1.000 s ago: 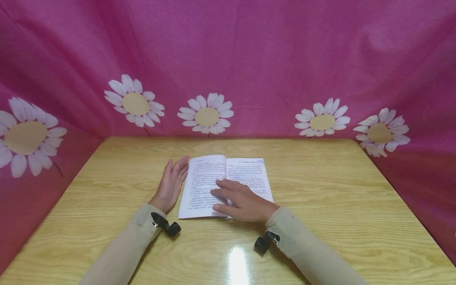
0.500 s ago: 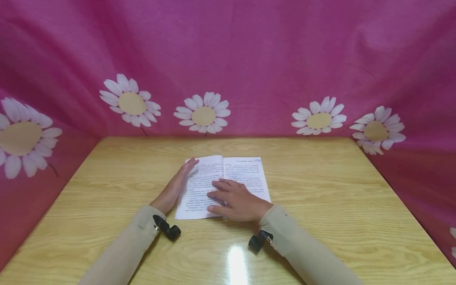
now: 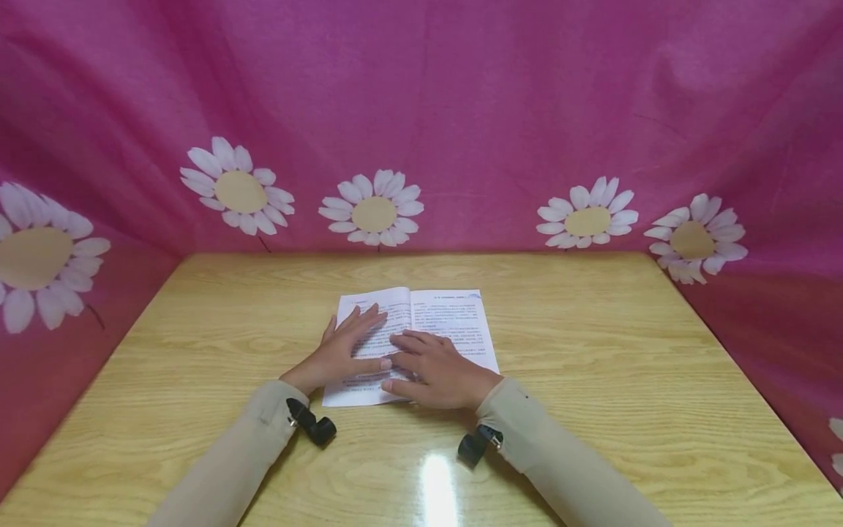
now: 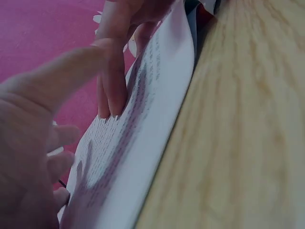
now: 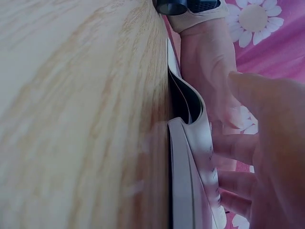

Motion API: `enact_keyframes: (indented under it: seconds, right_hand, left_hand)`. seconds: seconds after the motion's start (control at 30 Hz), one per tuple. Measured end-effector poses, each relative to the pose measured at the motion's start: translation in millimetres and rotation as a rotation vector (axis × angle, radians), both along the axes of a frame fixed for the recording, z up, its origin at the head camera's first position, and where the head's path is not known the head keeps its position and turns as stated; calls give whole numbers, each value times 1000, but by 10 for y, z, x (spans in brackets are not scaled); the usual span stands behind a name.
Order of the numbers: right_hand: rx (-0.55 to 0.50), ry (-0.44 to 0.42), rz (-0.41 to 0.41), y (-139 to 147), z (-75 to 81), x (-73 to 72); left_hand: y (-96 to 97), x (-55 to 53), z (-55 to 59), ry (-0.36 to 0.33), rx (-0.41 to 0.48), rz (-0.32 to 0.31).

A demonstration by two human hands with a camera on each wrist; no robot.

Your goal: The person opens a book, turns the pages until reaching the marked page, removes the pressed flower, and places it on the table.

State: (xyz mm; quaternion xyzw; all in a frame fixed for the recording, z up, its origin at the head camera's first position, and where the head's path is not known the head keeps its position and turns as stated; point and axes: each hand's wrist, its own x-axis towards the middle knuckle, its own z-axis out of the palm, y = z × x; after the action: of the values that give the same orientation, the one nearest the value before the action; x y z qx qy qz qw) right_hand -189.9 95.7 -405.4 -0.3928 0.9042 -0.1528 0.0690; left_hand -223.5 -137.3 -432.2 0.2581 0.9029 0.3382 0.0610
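Observation:
An open book (image 3: 454, 311) with printed pages lies on the wooden table. My left hand (image 3: 342, 351) rests over its left page, fingers spread and mostly straight, the thumb tip reaching toward my right hand. My right hand (image 3: 444, 372) lies across the lower middle of the book, its fingers extended over the left page near the spine. In the left wrist view, fingertips (image 4: 114, 105) of the right hand touch the printed page (image 4: 157, 90). The right wrist view shows the book's lower edge (image 5: 183, 171), where the pages bulge up in a curve beside the spine.
The wooden table (image 3: 593, 329) extends on all sides of the book. A pink curtain (image 3: 461, 110) with large white daisies hangs behind it and along both sides. Black camera mounts (image 3: 315, 424) sit at the sleeve cuffs. A bright light reflection (image 3: 437, 483) shows on the near tabletop.
My left hand has moved from beside the book's left edge to the right, onto the left page. The right hand stays on the book with little change. The view has shifted slightly.

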Motion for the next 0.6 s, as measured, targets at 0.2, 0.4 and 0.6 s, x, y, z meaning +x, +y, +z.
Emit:
enact_keyframes:
  seconds: [0.2,0.4,0.6]
  right_hand:
    - [-6,-8,1,10,-11,-14]
    - [-113,-66,9,109,-3,-88]
    - [-294,-142,-82,376,-11,-266]
  left_hand:
    - [33,24,32,4,-151,-23]
    - [56,9,15,14,-195,-18]
    - [60,-5,-28,13,-202,2]
